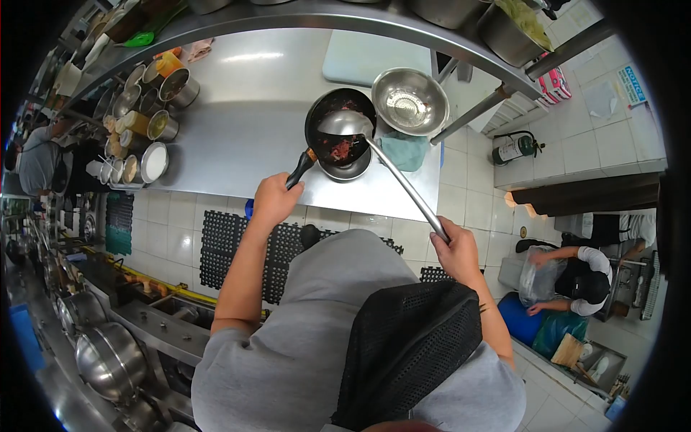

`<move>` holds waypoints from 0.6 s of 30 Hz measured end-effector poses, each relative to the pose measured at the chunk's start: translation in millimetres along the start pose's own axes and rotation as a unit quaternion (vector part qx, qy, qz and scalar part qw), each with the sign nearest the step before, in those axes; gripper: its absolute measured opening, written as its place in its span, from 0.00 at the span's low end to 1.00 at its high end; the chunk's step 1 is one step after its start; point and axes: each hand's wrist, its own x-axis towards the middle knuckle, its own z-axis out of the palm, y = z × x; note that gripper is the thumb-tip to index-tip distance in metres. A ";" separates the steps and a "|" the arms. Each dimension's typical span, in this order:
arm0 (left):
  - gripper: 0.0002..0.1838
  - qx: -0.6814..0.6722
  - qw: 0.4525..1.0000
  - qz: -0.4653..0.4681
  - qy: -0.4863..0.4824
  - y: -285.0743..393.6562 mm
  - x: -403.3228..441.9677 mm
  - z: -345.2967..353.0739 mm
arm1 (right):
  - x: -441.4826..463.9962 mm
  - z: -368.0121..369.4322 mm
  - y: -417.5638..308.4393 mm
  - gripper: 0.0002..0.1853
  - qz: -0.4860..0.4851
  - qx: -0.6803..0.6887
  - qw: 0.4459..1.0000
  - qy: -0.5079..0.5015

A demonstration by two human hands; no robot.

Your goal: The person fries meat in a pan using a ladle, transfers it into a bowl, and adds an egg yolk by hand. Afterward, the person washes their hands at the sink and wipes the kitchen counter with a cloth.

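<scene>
A black pan with dark reddish food in it is held over the steel table. My left hand is closed around the pan's black handle. In my right hand is the long handle of a steel ladle, whose bowl is inside the pan. Under the pan's near side, a metal bowl shows in part. A wide steel bowl stands just right of the pan, with a green cloth below it.
Metal containers and a white-filled tub stand at the left. A pale cutting board lies at the back, under a steel shelf. Another person handles a plastic bag at the right; one more person is at far left.
</scene>
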 end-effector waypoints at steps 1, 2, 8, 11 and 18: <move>0.22 -0.005 1.000 -0.007 -0.005 2.5 -0.5 -1.4 | -0.8 -3.3 -6.2 0.20 0.063 0.040 0.996 -0.049; 0.22 -0.011 1.000 -0.014 -0.010 3.4 -1.0 -2.6 | -1.6 -5.4 -9.2 0.20 0.062 0.041 0.996 -0.049; 0.22 0.005 1.000 0.007 0.001 -3.3 0.1 1.3 | -5.5 -21.4 -18.9 0.19 0.111 0.074 0.985 -0.106; 0.23 0.009 1.000 0.004 -0.002 0.4 -0.3 -1.9 | -7.4 -33.3 -15.9 0.19 0.088 0.020 0.988 -0.127; 0.22 0.015 1.000 -0.011 -0.003 3.5 -3.7 -2.1 | -9.4 -38.1 -3.1 0.17 0.060 0.030 0.995 -0.075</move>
